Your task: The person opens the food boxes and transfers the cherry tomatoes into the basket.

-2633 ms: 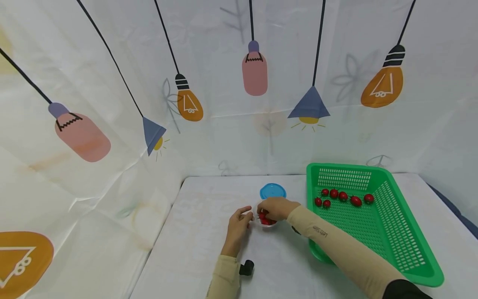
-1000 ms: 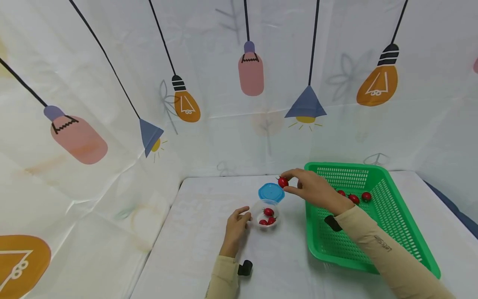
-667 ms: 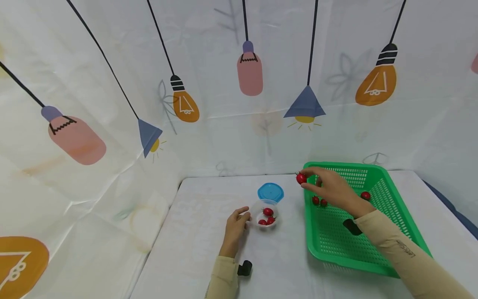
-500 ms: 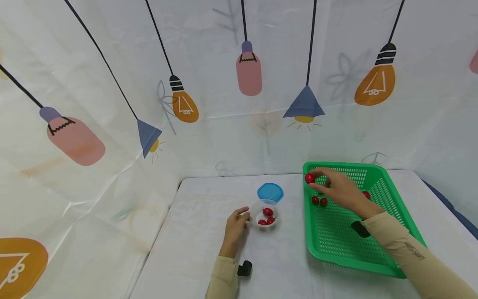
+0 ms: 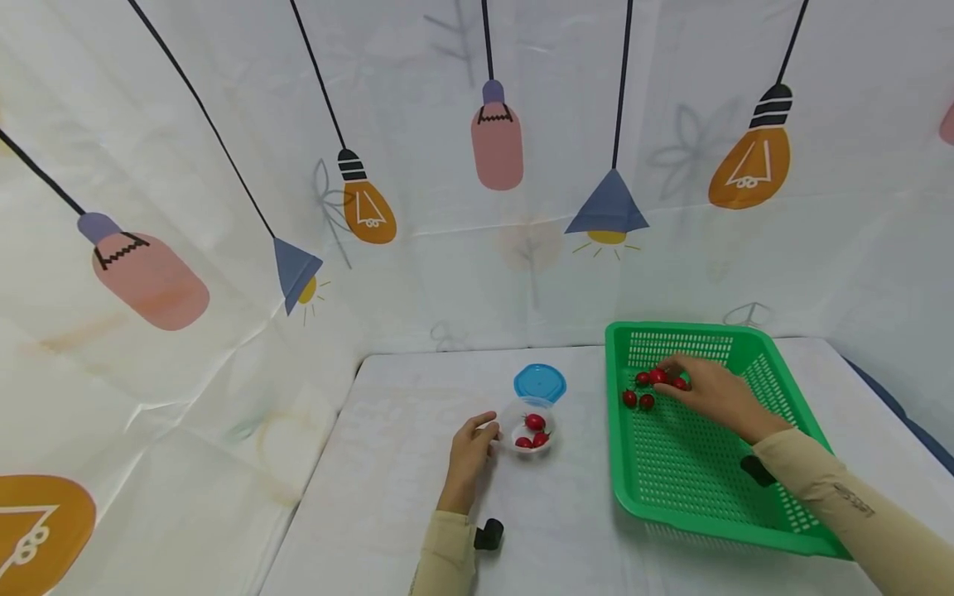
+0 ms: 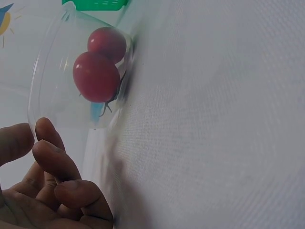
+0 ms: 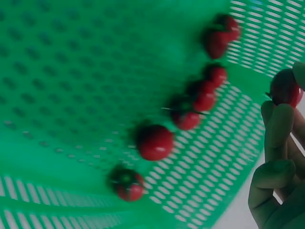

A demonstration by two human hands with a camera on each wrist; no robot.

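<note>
In the head view my left hand (image 5: 469, 455) is beside a small clear plastic bowl (image 5: 514, 414), its fingertips at the bowl's left rim. Several red cherry tomatoes (image 5: 534, 422) lie in the bowl; the left wrist view shows two tomatoes (image 6: 96, 77) through its wall. My right hand (image 5: 711, 393) is over the far part of a green plastic basket (image 5: 622, 480). Between thumb and fingertips it pinches a cherry tomato (image 7: 286, 88), seen in the right wrist view. Several more tomatoes (image 7: 155, 142) lie below on the basket floor, partly hidden by the hand in the head view.
A blue round lid (image 5: 540, 383) lies on the white-covered table (image 5: 402, 430) just behind the bowl. The basket stands at the table's right side. A white sheet (image 5: 447, 281) printed with lamps hangs behind and at the left.
My right hand has left the bowl holding a tomato, carried it rightward past the lid and lowered it into the basket. The left hand has stayed beside the bowl.
</note>
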